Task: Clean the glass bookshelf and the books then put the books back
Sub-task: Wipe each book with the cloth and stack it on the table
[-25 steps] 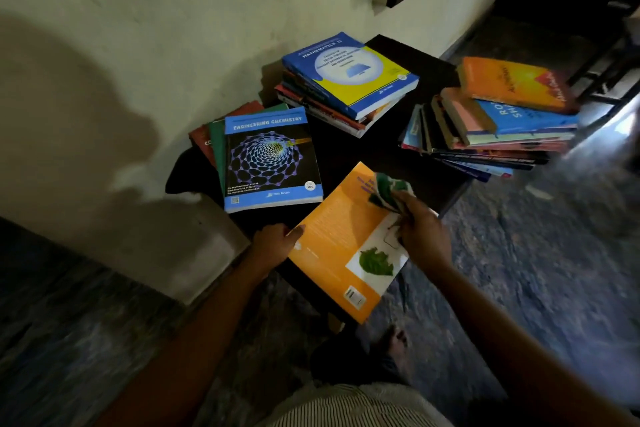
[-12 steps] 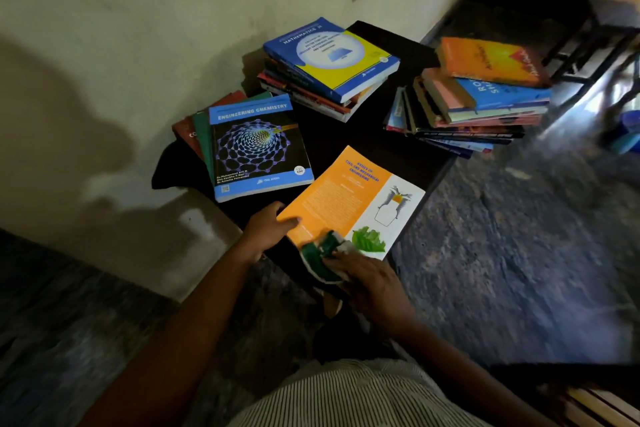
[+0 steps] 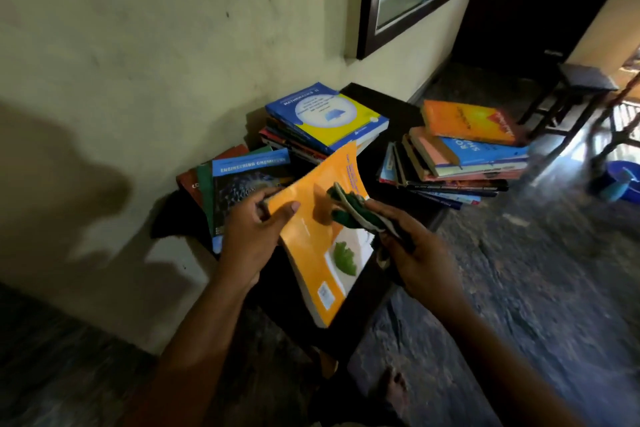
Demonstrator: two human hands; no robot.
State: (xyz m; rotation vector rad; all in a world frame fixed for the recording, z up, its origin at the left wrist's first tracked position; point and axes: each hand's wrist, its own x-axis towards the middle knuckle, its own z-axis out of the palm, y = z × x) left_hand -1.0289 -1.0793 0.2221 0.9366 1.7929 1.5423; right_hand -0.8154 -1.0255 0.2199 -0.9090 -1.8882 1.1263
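Now left hand (image 3: pixel 247 236) clamped on the orange book (image 3: pixel 322 229), tilted up over the dark table (image 3: pixel 388 104) between three book piles, right hand (image 3: pixel 420 253) closed tight around a green cloth (image 3: pixel 349 211) touching the cover.

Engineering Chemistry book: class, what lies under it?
Under the Engineering Chemistry book a green book and a red-brown book stick out on the dark table. Their covers are mostly hidden.
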